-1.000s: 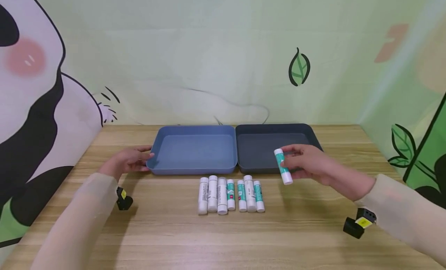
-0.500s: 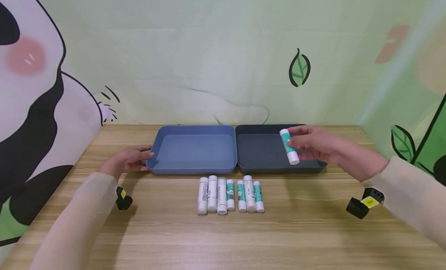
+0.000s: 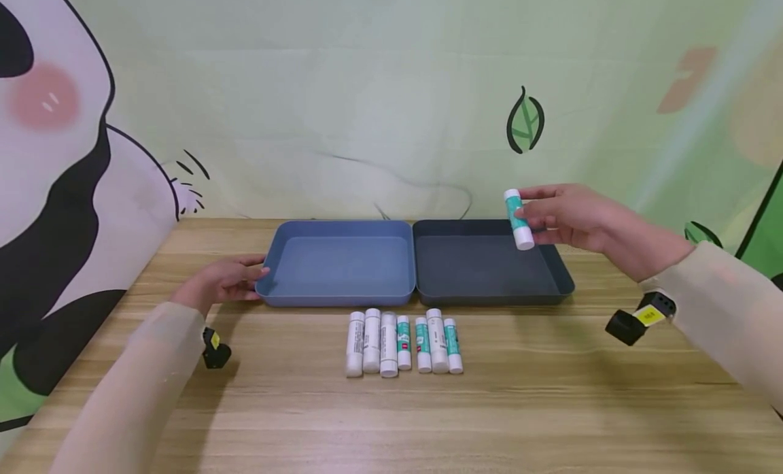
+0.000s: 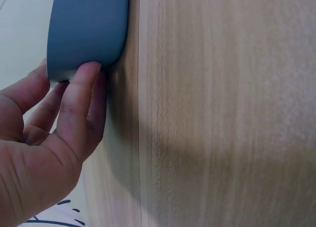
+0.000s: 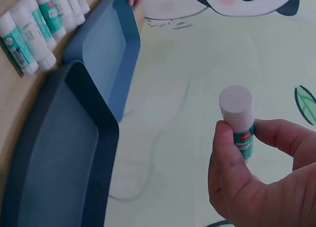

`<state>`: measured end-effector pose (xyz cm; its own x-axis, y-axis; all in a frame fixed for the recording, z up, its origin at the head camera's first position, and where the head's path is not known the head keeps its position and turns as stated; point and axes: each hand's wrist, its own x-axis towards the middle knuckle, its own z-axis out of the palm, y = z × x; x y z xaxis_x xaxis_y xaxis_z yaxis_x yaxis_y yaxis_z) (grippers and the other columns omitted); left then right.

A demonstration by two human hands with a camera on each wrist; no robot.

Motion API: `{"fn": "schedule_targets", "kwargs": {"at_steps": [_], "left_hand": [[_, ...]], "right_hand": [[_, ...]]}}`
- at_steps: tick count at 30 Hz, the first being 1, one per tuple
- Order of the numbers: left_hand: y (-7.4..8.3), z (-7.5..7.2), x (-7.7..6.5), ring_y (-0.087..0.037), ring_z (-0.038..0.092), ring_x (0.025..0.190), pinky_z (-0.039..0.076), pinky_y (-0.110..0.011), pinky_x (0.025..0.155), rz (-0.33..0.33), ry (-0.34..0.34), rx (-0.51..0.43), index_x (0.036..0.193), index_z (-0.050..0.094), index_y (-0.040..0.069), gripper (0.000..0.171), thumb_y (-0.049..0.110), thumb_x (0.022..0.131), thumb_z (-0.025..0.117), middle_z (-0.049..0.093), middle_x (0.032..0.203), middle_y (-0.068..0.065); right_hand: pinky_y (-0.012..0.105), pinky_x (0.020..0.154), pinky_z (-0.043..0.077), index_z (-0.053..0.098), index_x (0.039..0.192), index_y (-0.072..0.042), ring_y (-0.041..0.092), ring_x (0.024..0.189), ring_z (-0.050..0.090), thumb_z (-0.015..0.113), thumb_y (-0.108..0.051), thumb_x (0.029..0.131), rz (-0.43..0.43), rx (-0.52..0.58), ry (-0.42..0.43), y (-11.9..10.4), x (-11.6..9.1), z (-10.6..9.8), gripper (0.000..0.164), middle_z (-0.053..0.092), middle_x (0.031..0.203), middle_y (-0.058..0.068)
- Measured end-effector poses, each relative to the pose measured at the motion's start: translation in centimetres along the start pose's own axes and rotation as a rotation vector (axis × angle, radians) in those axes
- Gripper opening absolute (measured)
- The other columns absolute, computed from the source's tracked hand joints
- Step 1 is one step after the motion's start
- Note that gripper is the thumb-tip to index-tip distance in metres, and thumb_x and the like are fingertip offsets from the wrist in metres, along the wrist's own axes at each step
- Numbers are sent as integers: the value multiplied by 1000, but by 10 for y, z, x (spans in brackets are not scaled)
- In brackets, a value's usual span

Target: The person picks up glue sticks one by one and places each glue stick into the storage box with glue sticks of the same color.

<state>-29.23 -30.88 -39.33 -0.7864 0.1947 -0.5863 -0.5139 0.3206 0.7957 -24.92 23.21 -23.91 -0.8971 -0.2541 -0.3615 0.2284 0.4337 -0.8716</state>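
In the head view my right hand [image 3: 571, 215] pinches a white-and-teal glue stick [image 3: 518, 219] between thumb and fingers. It holds the stick tilted, in the air above the dark grey tray [image 3: 489, 300]. The right wrist view shows the glue stick [image 5: 242, 123] from one white end, with thumb and fingertips on its label. My left hand [image 3: 226, 281] grips the left side of the blue tray [image 3: 336, 300]. In the left wrist view its fingertips touch that tray's outer wall [image 4: 89, 29]. Several glue sticks [image 3: 388, 345] lie in a row before the trays, some mostly white, others teal-labelled.
Both trays stand side by side at the back of the wooden table [image 3: 391, 426]. Behind them rises a wall covering [image 3: 391, 120] with a printed panda and leaves. A small black camera sits on each wrist.
My right hand has risen and moved back and slightly right with the glue stick, from before the dark tray to above it. My left hand and the row of sticks stay put.
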Motion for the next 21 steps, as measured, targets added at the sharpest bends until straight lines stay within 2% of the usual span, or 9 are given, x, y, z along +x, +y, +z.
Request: {"fn": "schedule_targets", "kwargs": {"at_steps": [8,21], "left_hand": [[1,1,1,-4,62,83,61,-20,79,24,-22,2,165,5,11,71,17,109,48,57,101,2],[2,1,-2,-5,61,85,61,-20,80,8,-11,16,165,6,11,71,18,109,48,53,110,-3]], "right_hand": [[17,80,60,20,162,-3,3,88,62,50,-24,108,-21,-15,17,-15,10,-14,65,54,111,-5],[20,79,62,21,163,-9,5,88,64,53,-24,107,6,61,16,-39,38,-16,67,45,126,4]]}}
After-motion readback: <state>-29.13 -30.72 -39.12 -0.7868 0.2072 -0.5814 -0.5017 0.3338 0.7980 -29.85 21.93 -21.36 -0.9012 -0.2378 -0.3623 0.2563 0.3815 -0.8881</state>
